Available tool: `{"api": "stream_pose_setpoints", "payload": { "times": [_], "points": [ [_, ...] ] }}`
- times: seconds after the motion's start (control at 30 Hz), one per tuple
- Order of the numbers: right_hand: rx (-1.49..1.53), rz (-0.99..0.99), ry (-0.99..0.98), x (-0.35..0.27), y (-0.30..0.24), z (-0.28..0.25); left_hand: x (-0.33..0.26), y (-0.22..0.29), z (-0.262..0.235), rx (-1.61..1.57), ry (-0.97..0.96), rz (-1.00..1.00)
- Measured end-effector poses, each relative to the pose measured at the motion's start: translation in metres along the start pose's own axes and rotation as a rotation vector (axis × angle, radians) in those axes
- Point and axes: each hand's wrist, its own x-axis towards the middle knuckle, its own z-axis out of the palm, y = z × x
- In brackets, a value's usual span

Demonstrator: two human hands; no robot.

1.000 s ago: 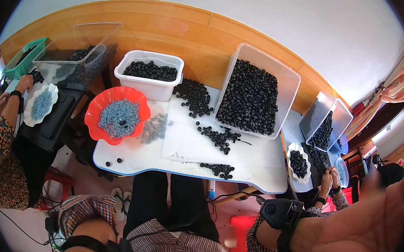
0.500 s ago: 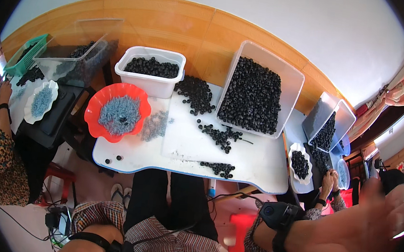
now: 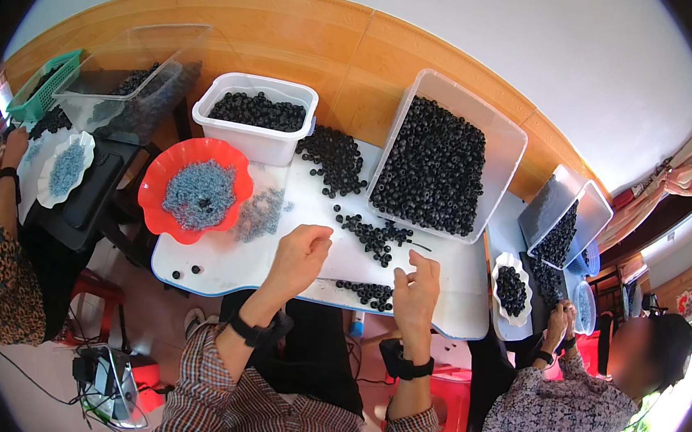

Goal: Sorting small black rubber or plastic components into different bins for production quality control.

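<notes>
Both my hands hover over the front part of the white table (image 3: 218, 266). My left hand (image 3: 299, 255) is closed, its fingers curled in; whatever they may hold is hidden. My right hand (image 3: 417, 292) is loosely bent, thumb and forefinger apart, with nothing visible between them. Between and beyond the hands lies a loose cluster of black beads (image 3: 373, 239). A smaller group of black beads (image 3: 364, 293) sits at the front edge, close to my right hand. To the left, a red scalloped bowl (image 3: 151, 191) holds small blue-grey pieces (image 3: 200, 195).
A white tub (image 3: 266, 145) and a large clear bin (image 3: 497, 180) hold many black beads. More beads (image 3: 333, 161) are heaped between them. Co-workers sit on both sides, one person (image 3: 568, 400) at right, another's arm (image 3: 6, 203) at left. Cables (image 3: 92, 391) lie at lower left.
My right hand has come from the far lower right to over the table's front. My left arm has risen from the lower left, bringing that hand over the table too.
</notes>
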Motion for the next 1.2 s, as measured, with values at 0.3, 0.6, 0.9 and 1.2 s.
{"api": "stream_pose_setpoints", "payload": {
  "times": [0.3, 0.6, 0.9, 1.2],
  "points": [
    [-0.330, 0.209, -0.325, 0.024, 0.036, 0.022, 0.060, -0.058, 0.063, 0.469, -0.041, 0.176],
    [-0.352, 0.086, -0.291, 0.040, 0.049, 0.024, 0.085, -0.066, 0.095, 0.643, -0.084, 0.450],
    [-0.258, 0.160, -0.468, 0.068, 0.052, 0.017, 0.096, -0.058, 0.111, 0.743, -0.263, 0.461],
    [-0.182, 0.109, -0.524, 0.079, 0.071, 0.023, 0.110, -0.055, 0.124, 0.807, -0.376, 0.454]
  ]
}}
